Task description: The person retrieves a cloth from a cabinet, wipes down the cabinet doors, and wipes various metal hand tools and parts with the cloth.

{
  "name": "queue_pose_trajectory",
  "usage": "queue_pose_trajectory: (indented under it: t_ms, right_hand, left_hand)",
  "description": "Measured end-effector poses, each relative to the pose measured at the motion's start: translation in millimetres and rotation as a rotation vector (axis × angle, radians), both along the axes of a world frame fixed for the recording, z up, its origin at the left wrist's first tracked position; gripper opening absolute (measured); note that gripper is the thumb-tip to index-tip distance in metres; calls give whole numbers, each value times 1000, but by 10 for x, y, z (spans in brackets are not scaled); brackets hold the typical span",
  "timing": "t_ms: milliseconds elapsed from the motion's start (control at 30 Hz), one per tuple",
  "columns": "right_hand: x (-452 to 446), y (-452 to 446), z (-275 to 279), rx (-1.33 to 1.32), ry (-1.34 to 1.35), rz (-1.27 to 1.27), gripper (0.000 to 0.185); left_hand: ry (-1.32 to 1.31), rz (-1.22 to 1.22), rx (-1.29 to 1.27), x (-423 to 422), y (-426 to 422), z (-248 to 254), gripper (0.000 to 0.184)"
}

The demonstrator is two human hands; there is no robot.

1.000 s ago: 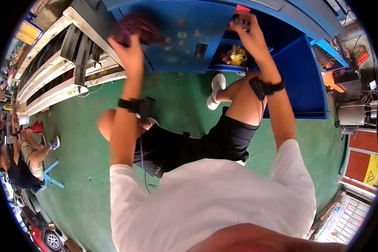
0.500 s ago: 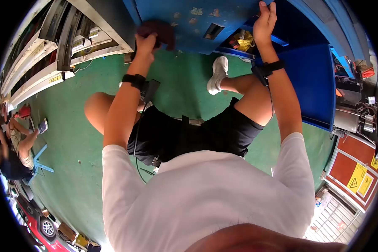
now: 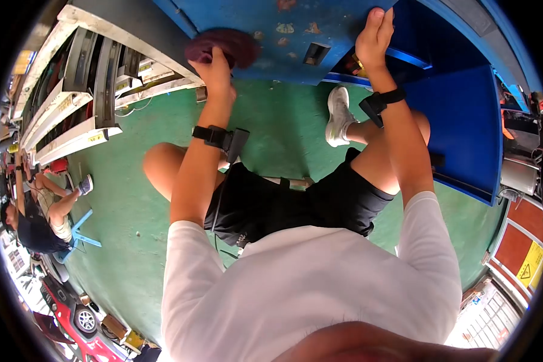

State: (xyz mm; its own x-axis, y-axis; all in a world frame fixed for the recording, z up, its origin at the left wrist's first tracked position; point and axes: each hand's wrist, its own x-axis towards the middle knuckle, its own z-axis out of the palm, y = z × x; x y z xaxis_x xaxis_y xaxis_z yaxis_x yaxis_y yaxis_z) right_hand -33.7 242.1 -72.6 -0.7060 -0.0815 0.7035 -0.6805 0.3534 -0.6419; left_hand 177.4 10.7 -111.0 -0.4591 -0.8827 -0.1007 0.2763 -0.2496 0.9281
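Cloth [image 3: 238, 48], maroon, bunched in left hand [image 3: 216, 71]

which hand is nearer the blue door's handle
Right hand: just right of the handle, at the edge of the door; the left hand is farther off to the handle's left.

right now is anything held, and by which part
The left hand holds a maroon cloth by its near side; the right hand is at the edge of the blue door, its grip unclear.

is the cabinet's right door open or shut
Open: the right door stands swung out, and the dark inside of the cabinet shows between it and the right hand.
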Motion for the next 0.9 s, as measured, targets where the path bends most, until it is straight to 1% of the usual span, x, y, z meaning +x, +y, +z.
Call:
queue_pose_trajectory:
  t_ms: [33, 67, 133, 167, 200, 233, 267, 300, 333, 400, 433, 467, 500, 533, 600, 633, 667, 700, 733, 800, 833, 867, 900]
  right_hand:
    - [-12, 21, 23, -3, 1, -8, 52]
    - [-16, 53, 46, 47, 33, 8, 51]
    - [-3, 111, 82, 102, 65, 20, 50]
    - [11, 115, 91, 114, 55, 20, 49]
    - [34, 112, 109, 125, 46, 22, 48]
    - [50, 117, 133, 125, 45, 21, 48]
    - [59, 128, 162, 89, 24, 88, 47]
    - [91, 142, 201, 54, 0, 154, 45]
    - [122, 153, 240, 55, -3, 152, 45]
    - [135, 133, 360, 66, 102, 182, 39]
    - [104, 144, 414, 66, 111, 189, 39]
    - [74, 186, 455, 80, 4, 274, 40]
    - [69, 219, 492, 95, -106, 356, 46]
    - [106, 214, 532, 99, -104, 359, 46]
    - [221, 188, 604, -72, 67, 328, 42]
    - [283, 188, 660, -104, 133, 249, 27]
    - [355, 229, 667, -98, 136, 254, 27]
    - [432, 277, 655, 89, 110, 300, 24]
    - [492, 323, 636, 276, 86, 341, 21]
    - [617, 347, 537, 481, 166, 489, 16]
    - [704, 345, 556, 688, 43, 583, 21]
    - [748, 358, 568, 895, -84, 673, 28]
    - [674, 418, 336, 953, -201, 828, 49]
  left_hand:
    - [-147, 32, 36, -33, 27, -87, 40]
    - [-146, 25, 35, -50, 49, -174, 40]
    - [-347, -177, 239, -32, 149, -247, 39]
    - [-364, -353, 257, -25, 104, -431, 48]
    - [-365, -355, 257, -49, 150, -423, 48]
    - [-524, -392, 313, -87, 236, -427, 53]
    - [-684, -428, 369, -118, 305, -428, 58]
    - [-664, -562, 384, -103, 368, -479, 61]
    - [-667, -564, 385, -123, 396, -518, 61]
    - [-646, -890, 568, -223, 440, -527, 65]
    - [-636, -886, 565, -258, 503, -392, 65]
    - [-498, -1000, 603, -254, 589, -264, 66]
    - [-359, -1112, 639, -261, 670, -108, 68]
    - [-354, -1110, 640, -292, 714, 12, 68]
    - [-231, -1357, 438, -343, 788, 161, 63]
    - [-226, -1355, 444, -347, 839, 134, 63]
    - [-364, -1232, 317, -359, 881, 96, 61]
    - [-493, -1102, 187, -377, 900, 66, 60]
    - [-483, -1100, 186, -377, 916, 47, 60]
    - [-701, -999, 154, -350, 972, -19, 50]
    - [-691, -999, 157, -352, 977, -106, 50]
    - [-673, -992, 96, -357, 983, -191, 51]
    - [-658, -984, 37, -369, 1005, -243, 51]
